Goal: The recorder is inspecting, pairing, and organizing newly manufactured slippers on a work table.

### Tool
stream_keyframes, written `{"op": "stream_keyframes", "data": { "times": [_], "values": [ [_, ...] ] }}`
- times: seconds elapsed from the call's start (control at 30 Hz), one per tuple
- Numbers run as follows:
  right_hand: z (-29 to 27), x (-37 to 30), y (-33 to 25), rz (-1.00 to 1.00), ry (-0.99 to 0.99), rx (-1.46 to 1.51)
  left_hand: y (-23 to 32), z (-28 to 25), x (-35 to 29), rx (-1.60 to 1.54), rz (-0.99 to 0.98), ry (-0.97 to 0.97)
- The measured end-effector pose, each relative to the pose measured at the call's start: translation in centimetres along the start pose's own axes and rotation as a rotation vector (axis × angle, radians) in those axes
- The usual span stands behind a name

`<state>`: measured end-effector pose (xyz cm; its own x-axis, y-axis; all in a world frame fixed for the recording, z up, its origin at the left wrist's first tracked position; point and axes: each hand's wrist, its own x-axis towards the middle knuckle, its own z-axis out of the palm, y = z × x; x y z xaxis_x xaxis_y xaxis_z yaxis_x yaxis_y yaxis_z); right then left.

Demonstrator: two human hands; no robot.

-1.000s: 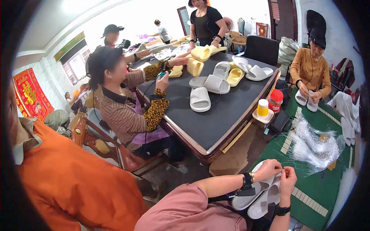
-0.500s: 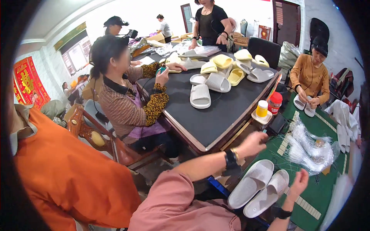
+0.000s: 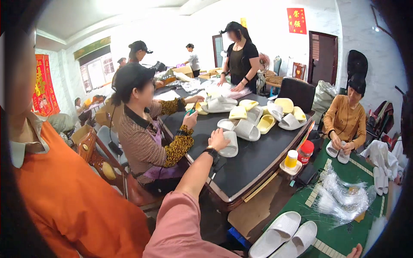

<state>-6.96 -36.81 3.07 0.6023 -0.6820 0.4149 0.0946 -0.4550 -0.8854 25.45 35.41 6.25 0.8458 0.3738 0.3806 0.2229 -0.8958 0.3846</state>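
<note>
My left hand (image 3: 218,140) reaches far out over the dark table, its fingers curled on the edge of a light grey slipper (image 3: 229,148) that lies at the front of a pile. Only the fingertips of my right hand (image 3: 355,252) show at the lower right rim, apart and with nothing visible in them. Close in front of me, a pair of large grey slippers, the left one (image 3: 275,235) and the right one (image 3: 300,243), lies side by side on the green-topped table (image 3: 297,210). More grey slippers (image 3: 247,130) and yellow slippers (image 3: 266,124) are heaped beyond my left hand.
A bundle of clear plastic strands (image 3: 340,198) lies on the green table. Between the tables stand a yellow cup (image 3: 291,160) and a red-lidded jar (image 3: 305,151). A person in patterned sleeves (image 3: 148,137) sits left of my arm; one in orange (image 3: 81,189) is nearer. Others work around the tables.
My left hand has moved from above the gap between the tables out to the grey slipper. My right hand has dropped toward the lower right rim. The view has tilted up.
</note>
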Motion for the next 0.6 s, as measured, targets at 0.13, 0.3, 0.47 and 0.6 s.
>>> {"op": "stream_keyframes", "data": {
  "times": [0.13, 0.3, 0.47, 0.6],
  "values": [
    [0.1, -0.5, 1.2, 0.237, -0.16, -0.453, -1.2, 1.0, 0.4, 0.044, 0.034, -0.125],
    [1.1, -0.6, 2.9, 0.175, -0.423, -0.295, -0.9, 0.7, 0.2, 0.121, 0.027, -0.109],
    [3.5, -2.0, 3.5, 0.245, -0.477, -0.04, -0.4, 1.0, 0.2, 0.061, 0.042, -0.061],
    [3.7, -3.0, 3.7, 0.078, -0.594, -0.221, -0.3, 0.3, 1.0, 0.018, 0.0, -0.132]
  ]
}}
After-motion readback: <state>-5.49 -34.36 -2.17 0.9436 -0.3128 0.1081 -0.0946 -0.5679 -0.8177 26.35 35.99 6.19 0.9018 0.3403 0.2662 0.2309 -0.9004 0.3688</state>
